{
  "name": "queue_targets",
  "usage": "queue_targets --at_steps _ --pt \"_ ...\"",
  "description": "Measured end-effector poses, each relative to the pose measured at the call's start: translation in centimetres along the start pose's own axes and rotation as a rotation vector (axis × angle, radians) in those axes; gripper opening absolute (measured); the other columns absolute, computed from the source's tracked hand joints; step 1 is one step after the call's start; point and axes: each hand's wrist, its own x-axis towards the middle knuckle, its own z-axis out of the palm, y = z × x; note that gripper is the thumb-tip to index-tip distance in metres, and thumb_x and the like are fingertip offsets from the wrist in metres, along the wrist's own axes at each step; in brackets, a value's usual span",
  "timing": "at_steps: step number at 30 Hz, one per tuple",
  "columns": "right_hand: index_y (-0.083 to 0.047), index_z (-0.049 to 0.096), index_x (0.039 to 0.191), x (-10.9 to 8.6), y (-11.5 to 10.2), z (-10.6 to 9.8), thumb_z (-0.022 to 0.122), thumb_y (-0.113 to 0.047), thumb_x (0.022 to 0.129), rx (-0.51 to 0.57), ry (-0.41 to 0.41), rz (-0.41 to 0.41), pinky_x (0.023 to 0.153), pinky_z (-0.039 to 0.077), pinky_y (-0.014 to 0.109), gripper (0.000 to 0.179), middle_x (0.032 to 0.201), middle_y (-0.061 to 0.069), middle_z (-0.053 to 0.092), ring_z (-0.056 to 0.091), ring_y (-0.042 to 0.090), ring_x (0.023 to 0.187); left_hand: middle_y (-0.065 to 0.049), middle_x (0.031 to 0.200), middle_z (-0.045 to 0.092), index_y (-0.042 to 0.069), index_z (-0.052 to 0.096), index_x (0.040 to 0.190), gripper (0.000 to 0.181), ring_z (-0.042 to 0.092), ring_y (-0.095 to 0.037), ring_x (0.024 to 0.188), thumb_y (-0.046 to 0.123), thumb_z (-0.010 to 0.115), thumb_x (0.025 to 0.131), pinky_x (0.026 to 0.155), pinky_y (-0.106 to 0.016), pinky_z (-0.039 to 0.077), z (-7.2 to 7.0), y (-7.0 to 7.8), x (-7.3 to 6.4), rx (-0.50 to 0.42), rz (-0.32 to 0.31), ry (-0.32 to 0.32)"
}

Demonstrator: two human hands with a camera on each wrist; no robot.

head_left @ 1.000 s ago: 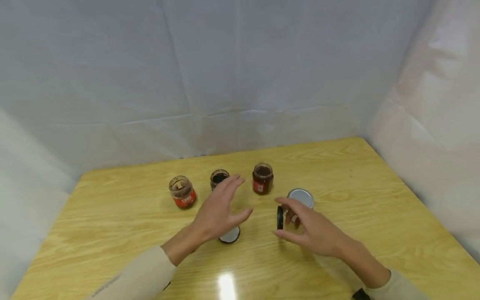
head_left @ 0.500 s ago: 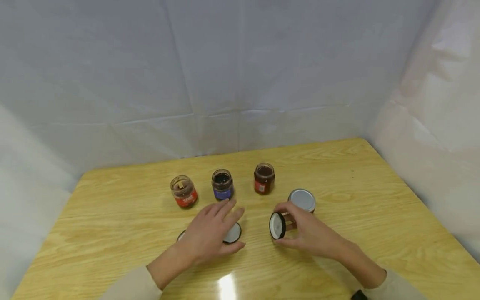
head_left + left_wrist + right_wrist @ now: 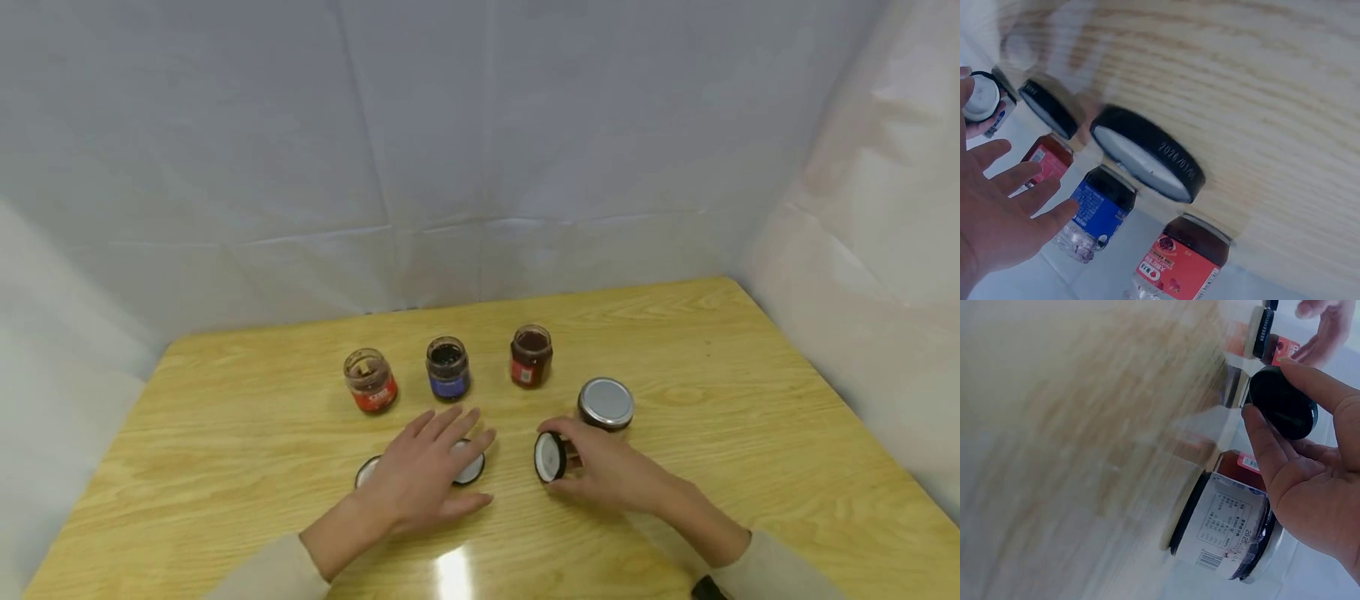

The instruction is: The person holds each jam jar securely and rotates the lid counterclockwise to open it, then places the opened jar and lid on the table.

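Observation:
My right hand (image 3: pixel 607 467) pinches a black-rimmed jar lid (image 3: pixel 550 457) on edge between thumb and fingers, its white inside facing left. Spread fingers of my left hand (image 3: pixel 420 475) hover above two more lids, grasping nothing. One lid (image 3: pixel 471 465) shows past those fingers, white side up; the other lid (image 3: pixel 365 471) is partly hidden by the hand in the head view. In the left wrist view both lids, the nearer lid (image 3: pixel 1147 153) and the farther lid (image 3: pixel 1050 109), lie on the table. Just beyond the right hand stands a jar with a silver lid on (image 3: pixel 606 402).
Three lidless jars stand in a row farther back: a red-labelled jar (image 3: pixel 371 383) at left, a blue-labelled jar (image 3: pixel 448 371) in the middle and a dark red jar (image 3: pixel 531 358) at right. White sheeting (image 3: pixel 450 167) rises behind the wooden table (image 3: pixel 750 417).
My left hand has come down and back from near the blue-labelled jar to over the lids. The right hand has lowered slightly and turned its lid so the white inside shows.

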Motion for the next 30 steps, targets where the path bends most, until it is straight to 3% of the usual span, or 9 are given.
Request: queue_targets --at_steps 12,30 --pt "-0.001 0.049 0.133 0.5 0.3 0.3 0.077 -0.031 0.082 -0.142 0.035 -0.059 0.096 0.043 0.044 0.065 0.128 0.011 0.054 0.051 0.025 0.118 -0.01 0.149 0.037 0.022 0.042 0.146 0.072 0.032 -0.029 0.136 0.067 0.044 0.09 0.109 -0.048 0.025 0.2 -0.1 -0.1 0.017 -0.008 -0.015" --pt "-0.004 0.056 0.123 1.6 -0.5 1.3 0.078 -0.029 0.08 -0.262 0.022 0.012 0.092 0.045 0.042 0.054 0.117 0.008 0.051 0.05 0.023 0.11 -0.01 0.149 0.037 0.022 0.042 0.146 0.073 0.033 -0.029 0.135 0.068 0.044 0.089 0.108 -0.047 0.026 -0.2 -0.4 -0.3 -0.004 -0.025 -0.043"
